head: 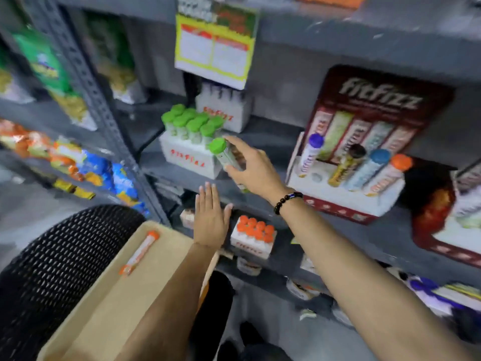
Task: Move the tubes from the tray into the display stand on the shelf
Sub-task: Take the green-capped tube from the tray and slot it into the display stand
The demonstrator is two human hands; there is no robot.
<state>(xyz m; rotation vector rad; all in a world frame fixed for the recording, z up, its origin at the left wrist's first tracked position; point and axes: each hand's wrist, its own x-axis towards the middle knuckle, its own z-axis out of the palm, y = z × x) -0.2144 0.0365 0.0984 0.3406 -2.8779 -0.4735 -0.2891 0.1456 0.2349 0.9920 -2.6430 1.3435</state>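
On the shelf (pixel 260 142), the right hand (pixel 256 169) holds a green-capped tube (pixel 224 153) beside the white stand (pixel 188 156). The left hand (pixel 211 217) is flat and open, holding nothing.

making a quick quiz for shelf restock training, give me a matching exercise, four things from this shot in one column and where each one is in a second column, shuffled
Things:
1. green-capped tube
2. orange-capped tube
3. left hand
4. purple-capped tube

Places:
A. lying in the cardboard tray
B. standing tilted in the fitfizz display stand
C. open and empty, fingers near the shelf edge
D. in the grip of the right hand, beside the white rack of green caps

Pairs: 1-D, 2-A, 3-C, 4-B
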